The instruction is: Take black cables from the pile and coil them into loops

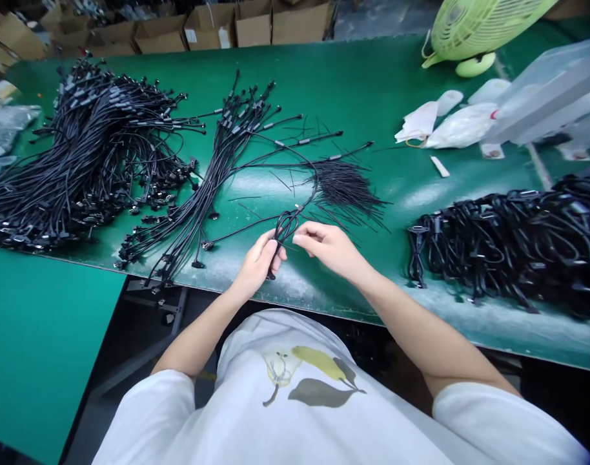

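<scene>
My left hand [255, 263] is closed around a black cable [286, 223] folded into a small looped bundle, held above the table's front edge. Just right of it, my right hand [332, 248] has thumb and forefinger pinched together beside the loops. A thin black strand shows between the hands; whether the right fingers hold it is hard to tell. Beyond the hands lies a pile of short, thin black ties [348, 184], some strewn loose. To the left stretches a bunch of straight black cables [222, 155] with plugs at their ends.
A big heap of uncoiled cables [82, 142] covers the left of the green table [372, 77]. Bundled cables [508, 252] lie in a row at right. Behind them are plastic bags [556, 97] and a light green fan [483, 29]. Cardboard boxes [210, 29] line the far edge.
</scene>
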`<state>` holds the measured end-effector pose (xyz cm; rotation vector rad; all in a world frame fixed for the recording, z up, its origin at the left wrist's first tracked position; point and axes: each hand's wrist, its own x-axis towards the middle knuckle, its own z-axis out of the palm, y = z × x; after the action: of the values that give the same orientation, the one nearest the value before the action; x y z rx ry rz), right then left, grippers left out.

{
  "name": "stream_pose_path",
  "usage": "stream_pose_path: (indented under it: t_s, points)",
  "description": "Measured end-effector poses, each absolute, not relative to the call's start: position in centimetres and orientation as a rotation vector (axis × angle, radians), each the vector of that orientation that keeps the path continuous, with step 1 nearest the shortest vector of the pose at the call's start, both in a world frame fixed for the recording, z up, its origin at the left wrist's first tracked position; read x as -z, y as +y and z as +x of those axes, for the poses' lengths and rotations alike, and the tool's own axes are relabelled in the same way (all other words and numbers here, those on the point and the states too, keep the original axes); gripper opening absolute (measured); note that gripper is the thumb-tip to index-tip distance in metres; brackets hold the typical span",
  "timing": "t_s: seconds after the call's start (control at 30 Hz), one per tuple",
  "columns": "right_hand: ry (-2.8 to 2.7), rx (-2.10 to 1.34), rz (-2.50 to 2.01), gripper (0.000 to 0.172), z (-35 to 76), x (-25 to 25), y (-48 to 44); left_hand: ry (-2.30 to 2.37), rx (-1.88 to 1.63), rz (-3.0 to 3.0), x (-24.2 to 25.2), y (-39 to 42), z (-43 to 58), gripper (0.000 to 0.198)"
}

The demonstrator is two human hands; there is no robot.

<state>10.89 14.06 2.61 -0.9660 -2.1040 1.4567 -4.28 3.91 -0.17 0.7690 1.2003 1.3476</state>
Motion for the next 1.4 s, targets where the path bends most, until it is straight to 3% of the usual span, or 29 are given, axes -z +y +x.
stream_pose_path:
  t_s: [0.1, 0.23, 0.43, 0.5, 0.57, 0.73, 0.93, 1.0, 1.13, 1.3, 1.4]
  points:
    - [-2.145, -1.268, -1.049, 0.023, 11.2, -2.3, 14.0, 1.245, -1.344, 0.735, 0.5, 4.1, -4.3, 0.047]
    - [-2.333, -1.296, -0.980, 0.021, 11.1, -1.5, 13.3, 1.188, -1.290, 0.756, 0.8, 4.2, -4.0, 0.059]
    - [-2.457, -0.317, -1.357, 0.025, 13.4, -0.6, 16.6, 1.131, -1.234, 0.584, 0.7, 3.5, -4.9, 0.054]
    - [-2.416, -0.194, -1.384, 0.028, 14.2, -0.7, 17.3, 1.112, -1.282, 0.521, 0.7, 3.4, -5.1, 0.045]
    - [-2.386, -0.326, -1.300, 0.031, 14.2, -1.0, 16.9, 1.108, -1.351, 0.482, 0.7, 3.6, -5.0, 0.037]
    - [-2.243, -1.216, -0.956, 0.022, 11.9, -1.7, 13.8, 1.128, -1.423, 0.648, 0.2, 4.5, -4.4, 0.032]
    - [-2.021, -1.422, -0.905, 0.021, 10.4, -1.7, 13.7, 1.112, -1.379, 0.666, -0.7, 3.9, -5.3, 0.040]
    - [-2.021, -1.483, -0.842, 0.031, 10.0, -1.8, 13.6, 1.156, -1.405, 0.684, -0.6, 3.8, -5.4, 0.033]
    - [-1.955, -1.512, -0.907, 0.026, 10.1, -1.8, 13.3, 1.203, -1.499, 0.686, -0.4, 3.8, -6.0, 0.018]
    - [-1.513, -1.748, -1.008, 0.026, 12.8, -2.1, 14.5, 1.151, -1.741, 0.500, -1.3, 3.8, -8.8, 0.018]
    - [-1.390, -1.661, -1.021, 0.022, 15.0, -2.6, 15.3, 1.123, -1.609, 0.399, -1.8, 3.2, -10.3, 0.018]
